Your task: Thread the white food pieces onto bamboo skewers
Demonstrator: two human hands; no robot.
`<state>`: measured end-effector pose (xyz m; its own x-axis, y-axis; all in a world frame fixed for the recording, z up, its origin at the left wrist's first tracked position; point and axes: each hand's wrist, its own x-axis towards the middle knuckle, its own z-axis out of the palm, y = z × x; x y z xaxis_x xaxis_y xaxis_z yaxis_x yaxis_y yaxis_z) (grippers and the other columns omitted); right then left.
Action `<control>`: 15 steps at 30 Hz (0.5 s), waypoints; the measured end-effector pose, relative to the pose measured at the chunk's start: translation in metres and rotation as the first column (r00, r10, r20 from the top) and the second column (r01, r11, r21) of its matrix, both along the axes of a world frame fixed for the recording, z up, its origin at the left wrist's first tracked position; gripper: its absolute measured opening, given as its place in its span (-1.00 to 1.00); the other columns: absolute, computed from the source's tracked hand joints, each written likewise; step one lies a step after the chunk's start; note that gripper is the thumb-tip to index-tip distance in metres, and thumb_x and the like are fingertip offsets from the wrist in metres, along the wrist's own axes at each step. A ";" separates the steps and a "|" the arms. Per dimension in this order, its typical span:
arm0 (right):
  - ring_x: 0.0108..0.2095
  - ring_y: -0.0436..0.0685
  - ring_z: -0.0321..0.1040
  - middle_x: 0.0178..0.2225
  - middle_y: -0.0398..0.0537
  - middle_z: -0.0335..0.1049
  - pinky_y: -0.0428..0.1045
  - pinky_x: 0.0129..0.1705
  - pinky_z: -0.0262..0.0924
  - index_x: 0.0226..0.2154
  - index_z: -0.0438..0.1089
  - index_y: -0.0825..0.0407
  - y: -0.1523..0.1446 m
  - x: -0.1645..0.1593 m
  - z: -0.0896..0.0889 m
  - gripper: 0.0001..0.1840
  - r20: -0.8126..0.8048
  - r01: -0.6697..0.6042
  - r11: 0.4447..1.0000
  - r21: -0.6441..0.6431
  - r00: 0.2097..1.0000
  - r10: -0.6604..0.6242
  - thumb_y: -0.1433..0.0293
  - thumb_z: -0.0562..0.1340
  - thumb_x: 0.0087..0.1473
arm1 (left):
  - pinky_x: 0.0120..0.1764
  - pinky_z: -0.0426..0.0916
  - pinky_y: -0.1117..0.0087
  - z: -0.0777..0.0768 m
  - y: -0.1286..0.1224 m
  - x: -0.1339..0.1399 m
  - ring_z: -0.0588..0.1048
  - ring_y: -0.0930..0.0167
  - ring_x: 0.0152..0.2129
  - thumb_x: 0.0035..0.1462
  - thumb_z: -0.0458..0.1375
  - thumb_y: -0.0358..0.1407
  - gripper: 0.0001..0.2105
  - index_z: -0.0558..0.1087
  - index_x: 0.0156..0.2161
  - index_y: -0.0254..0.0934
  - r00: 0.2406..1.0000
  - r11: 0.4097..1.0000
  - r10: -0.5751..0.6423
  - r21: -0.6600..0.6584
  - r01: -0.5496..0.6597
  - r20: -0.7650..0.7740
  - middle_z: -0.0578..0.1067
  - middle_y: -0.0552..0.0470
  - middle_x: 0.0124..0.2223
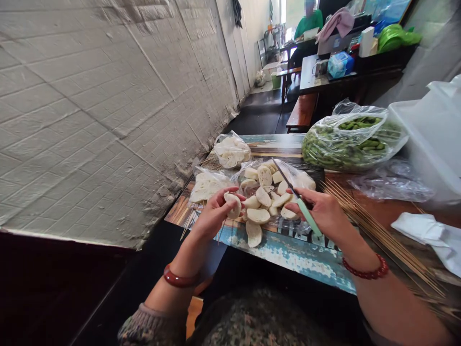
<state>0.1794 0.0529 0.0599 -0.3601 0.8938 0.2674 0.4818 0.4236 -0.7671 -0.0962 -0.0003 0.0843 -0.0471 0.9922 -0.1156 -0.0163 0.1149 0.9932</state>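
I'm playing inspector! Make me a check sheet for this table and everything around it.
Surface: table, patchy blue paint along its near edge.
Job's things: white slices in a loose pile; knife above the table.
Clutter: skewers and tissue on the right; bag of green pods farther back.
Grippers: left hand holds one slice; right hand grips the knife, blade pointing away from the body.
Cables: nothing seen.
Surroundings: pale wall on the left; a person in green far back.

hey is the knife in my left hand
No, the green-handled knife is in your right hand, while your left hand holds a pale slice.
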 end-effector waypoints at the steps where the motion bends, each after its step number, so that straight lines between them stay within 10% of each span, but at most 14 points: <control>1: -0.49 0.16 0.44 -0.51 -0.03 0.55 -0.07 -0.52 0.17 -0.08 0.55 0.10 0.000 0.000 0.001 -0.41 -0.002 0.018 1.000 0.001 1.000 -0.018 -0.03 0.18 0.16 | -0.24 0.44 0.29 -0.003 0.000 -0.001 0.53 0.34 -0.31 0.08 0.27 -0.23 -0.60 0.39 0.02 -0.27 0.991 0.999 -0.006 0.045 0.012 -0.132 0.55 -0.08 -0.14; 8: -0.54 0.11 0.40 -0.57 -0.10 0.49 -0.09 -0.53 0.19 -0.09 0.56 0.09 0.004 0.005 0.000 -0.47 -0.035 0.095 0.995 0.030 0.995 -0.094 0.01 0.22 0.14 | -0.04 0.37 0.18 -0.021 0.002 0.004 0.50 0.24 -0.16 0.12 0.15 -0.38 -0.66 0.46 0.03 -0.26 0.545 0.952 0.033 0.192 0.238 -0.838 0.54 -0.14 -0.09; 15: -0.59 0.08 0.38 -0.49 -0.10 0.53 -0.06 -0.53 0.27 0.02 0.50 0.08 0.013 0.015 -0.001 -0.43 -0.226 0.229 0.972 -0.061 0.945 -0.236 0.04 0.26 0.10 | -0.03 0.37 0.19 -0.013 0.009 0.008 0.51 0.22 -0.10 0.23 0.08 -0.29 -0.73 0.50 -0.01 -0.25 0.539 0.921 -0.048 0.172 0.350 -0.841 0.53 -0.18 -0.03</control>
